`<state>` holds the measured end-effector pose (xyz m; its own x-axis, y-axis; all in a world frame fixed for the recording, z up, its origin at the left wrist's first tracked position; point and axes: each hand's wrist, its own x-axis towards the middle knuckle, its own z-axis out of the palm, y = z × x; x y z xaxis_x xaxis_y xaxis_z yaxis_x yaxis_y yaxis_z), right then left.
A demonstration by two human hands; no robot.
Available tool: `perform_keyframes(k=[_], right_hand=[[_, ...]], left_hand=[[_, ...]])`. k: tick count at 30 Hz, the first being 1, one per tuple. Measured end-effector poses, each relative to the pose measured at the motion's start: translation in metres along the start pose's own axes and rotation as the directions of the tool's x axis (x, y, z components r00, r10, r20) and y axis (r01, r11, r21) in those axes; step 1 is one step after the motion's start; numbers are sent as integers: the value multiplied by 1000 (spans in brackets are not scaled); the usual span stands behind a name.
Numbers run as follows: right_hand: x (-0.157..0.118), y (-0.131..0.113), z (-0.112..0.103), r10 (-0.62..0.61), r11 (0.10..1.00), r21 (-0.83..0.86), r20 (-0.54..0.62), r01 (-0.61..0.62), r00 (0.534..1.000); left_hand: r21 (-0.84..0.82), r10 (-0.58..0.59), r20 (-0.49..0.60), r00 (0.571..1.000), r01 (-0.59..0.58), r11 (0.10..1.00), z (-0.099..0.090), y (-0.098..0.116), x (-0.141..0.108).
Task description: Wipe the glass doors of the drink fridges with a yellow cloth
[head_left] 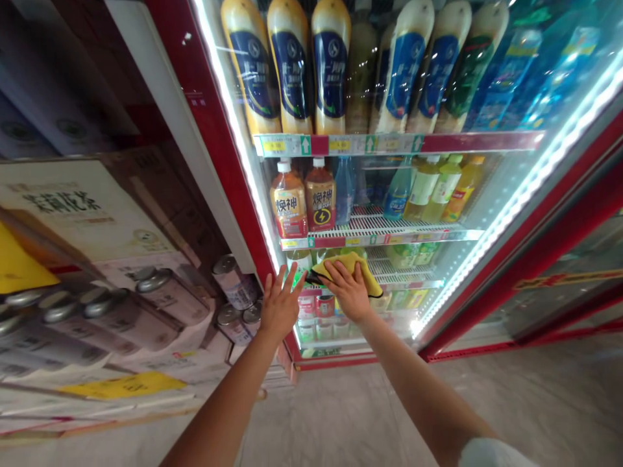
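Note:
My right hand (349,288) presses a yellow cloth (370,277) with dark edging flat against the glass door (363,188) of a drinks fridge. Its fingers lie over the cloth, which spreads out on both sides of them. To its left, my left hand (281,305) is open with its fingers spread, close to the lower left edge of the door. Nothing is in that hand. Whether its fingertips touch the glass I cannot tell.
Bottles (329,65) and other drinks stand on lit shelves behind the glass. Red framing (214,136) borders the door. On the left are stacked boxes (82,214) and several cans (233,282). Grey floor (341,415) lies below, and another red-framed fridge (574,285) is at the right.

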<state>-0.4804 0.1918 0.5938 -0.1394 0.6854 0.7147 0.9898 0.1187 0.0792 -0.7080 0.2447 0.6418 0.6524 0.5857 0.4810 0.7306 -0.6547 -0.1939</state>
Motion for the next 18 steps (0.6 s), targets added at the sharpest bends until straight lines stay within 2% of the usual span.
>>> perform_keyframes(k=[2,4,7,9,11,13,15,17,18], right_hand=[[-16,11,-2,-51,999,8,17,51,999],[-18,19,-5,27,1000,-10,-14,-27,1000],[7,8,-5,218,975,-32,-72,-221,973],[26,-12,1,275,960,-26,-80,-278,958],[31,-28,8,220,975,0,-49,-221,974],[20,-32,13,54,998,45,5,-54,999],[3,-26,14,-112,990,88,42,108,993],[-6,-20,12,-129,988,90,35,126,991],[-4,-20,10,-84,993,80,14,83,996]], left_hand=[[6,-13,10,1000,13,1000,0,-6,-4],[7,-25,5,1000,25,1000,-1,-14,-9],[4,-53,-9,999,53,999,1,-23,-17],[8,-72,-11,997,72,997,2,-28,-23],[18,-75,-2,997,75,997,3,-31,-28],[31,-69,16,998,68,997,3,-35,-32],[47,-68,31,997,67,997,2,-39,-36],[61,-77,37,996,75,995,1,-43,-39],[66,-82,36,996,80,995,1,-45,-41]])
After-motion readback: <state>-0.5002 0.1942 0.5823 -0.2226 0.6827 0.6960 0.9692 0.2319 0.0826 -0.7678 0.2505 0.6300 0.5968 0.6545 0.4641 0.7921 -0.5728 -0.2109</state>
